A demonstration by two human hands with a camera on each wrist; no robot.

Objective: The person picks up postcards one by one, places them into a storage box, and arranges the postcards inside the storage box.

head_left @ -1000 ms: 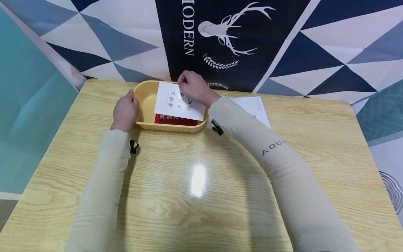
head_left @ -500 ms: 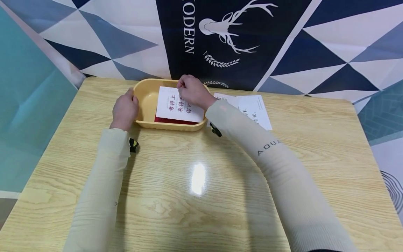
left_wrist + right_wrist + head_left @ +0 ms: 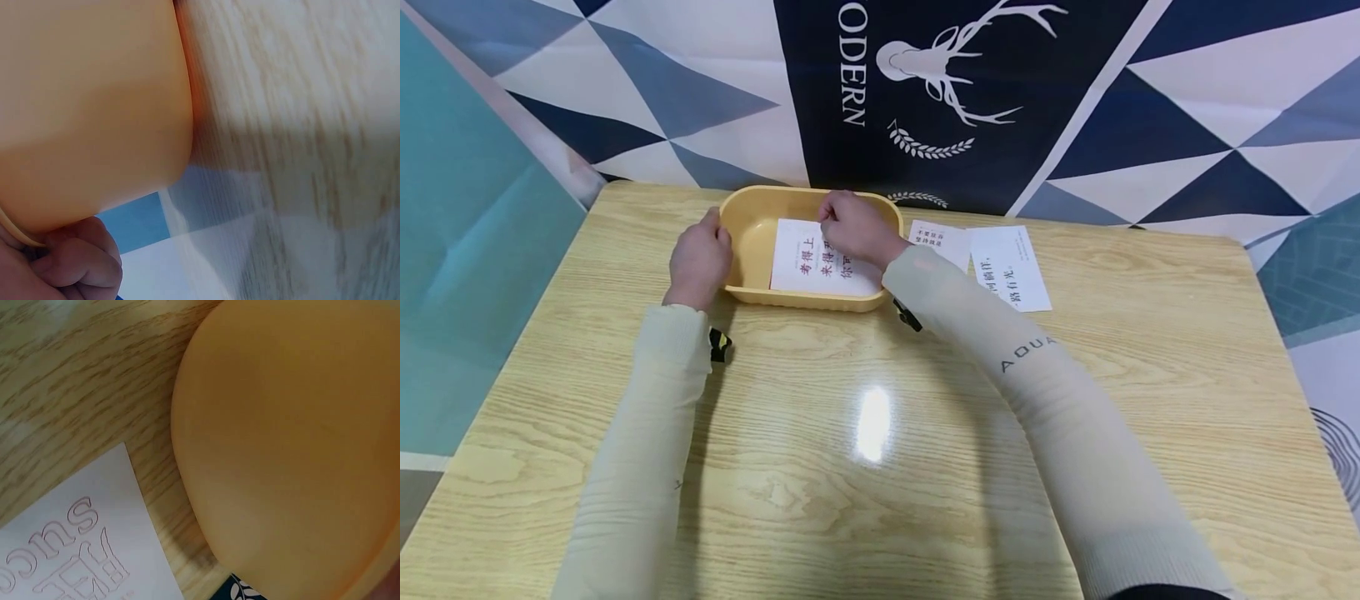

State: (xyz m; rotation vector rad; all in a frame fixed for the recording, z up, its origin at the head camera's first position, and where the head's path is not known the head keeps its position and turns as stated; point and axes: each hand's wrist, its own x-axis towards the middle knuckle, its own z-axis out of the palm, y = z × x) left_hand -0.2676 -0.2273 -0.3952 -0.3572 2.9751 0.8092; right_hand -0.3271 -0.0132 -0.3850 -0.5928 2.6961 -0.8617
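Observation:
A yellow plastic basin [image 3: 808, 302] stands at the back of the table. My left hand [image 3: 699, 260] grips its left rim; in the left wrist view curled fingers [image 3: 84, 262] hold the edge beside the basin wall [image 3: 94, 112]. Inside lies a white card [image 3: 793, 265] with red Chinese characters, almost flat against the bottom. My right hand [image 3: 859, 227] reaches over the basin's right end and pinches this card near its far edge, covering part of the print. A thin red edge shows at the card's left side. Only the basin's outer wall [image 3: 281, 444] fills the right wrist view.
Right of the basin, two white printed cards lie on the wooden table [image 3: 820, 467]: a smaller one [image 3: 942, 239] and a larger one [image 3: 1011, 267], partly under the right sleeve. In the right wrist view a card [image 3: 100, 537] lies beside the basin. Behind stands a patterned backdrop [image 3: 925, 100].
My right hand has lowered the white card into the basin, and it now covers the red card seen beneath it earlier. My left hand has stayed on the rim.

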